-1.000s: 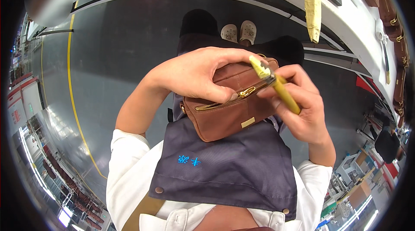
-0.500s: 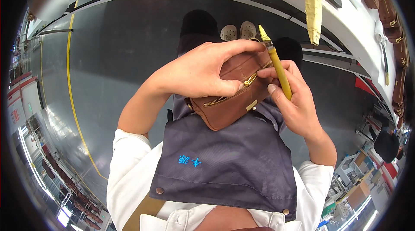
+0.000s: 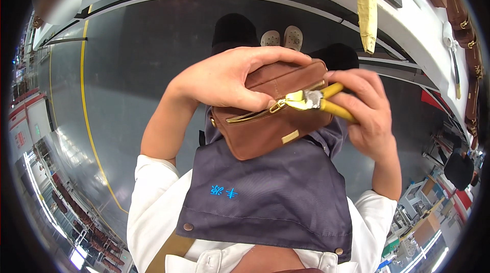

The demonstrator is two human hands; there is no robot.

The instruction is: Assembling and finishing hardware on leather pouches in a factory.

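Note:
A brown leather zip pouch (image 3: 255, 138) rests on my lap against the dark apron. My left hand (image 3: 227, 81) grips its far side, with the thumb on top near the zipper's gold slider (image 3: 278, 104). The zipper (image 3: 245, 117) is partly open to the left of that slider. In my right hand (image 3: 370, 112) is a pair of pliers (image 3: 339, 109) with yellow handles, the handles spread. Their jaws, wrapped in yellow tape (image 3: 295, 100), are at the slider's right end; whether they clamp it I cannot tell.
A white bench edge (image 3: 423, 43) curves along the far right, with a yellow-taped tool (image 3: 367, 13) jutting over it. Several brown bags (image 3: 462, 18) line the far right. Beige clogs (image 3: 292, 38) stand on the grey floor beyond the pouch.
My right hand has swung the pliers from upright down to the zipper slider, and their handles now spread apart. The pouch has shifted slightly left and shows more of its top.

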